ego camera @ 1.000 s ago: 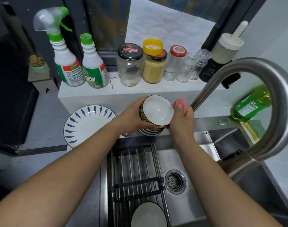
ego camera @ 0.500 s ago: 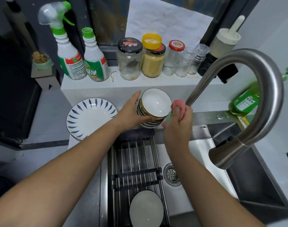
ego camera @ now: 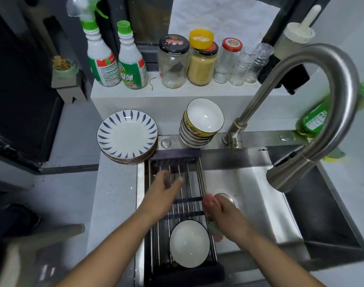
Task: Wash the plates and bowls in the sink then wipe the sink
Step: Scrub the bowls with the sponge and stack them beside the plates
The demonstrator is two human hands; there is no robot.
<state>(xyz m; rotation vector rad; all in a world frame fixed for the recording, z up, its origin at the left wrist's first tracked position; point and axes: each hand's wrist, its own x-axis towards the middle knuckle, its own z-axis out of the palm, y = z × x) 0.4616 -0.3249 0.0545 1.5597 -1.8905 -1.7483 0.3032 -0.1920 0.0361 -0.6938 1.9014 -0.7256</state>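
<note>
A stack of bowls (ego camera: 201,125) stands on the sink's back ledge, the top one white inside with a yellow band. A stack of blue-leaf plates (ego camera: 126,136) sits left of it. One white bowl (ego camera: 189,244) lies on the metal rack (ego camera: 177,177) over the sink's left part. My left hand (ego camera: 164,191) hovers over the rack with fingers spread, holding nothing. My right hand (ego camera: 224,214) is over the sink (ego camera: 249,193) near the drain and grips a pink and green sponge (ego camera: 210,200).
A curved steel faucet (ego camera: 313,112) arches over the sink's right side. Spray bottles (ego camera: 115,61) and several jars (ego camera: 199,63) line the shelf behind. A green dish soap bottle (ego camera: 313,119) stands at the right.
The bowl I held has been set on the stack at the back ledge. Both hands have pulled back toward me over the rack and sink; the right still has the sponge.
</note>
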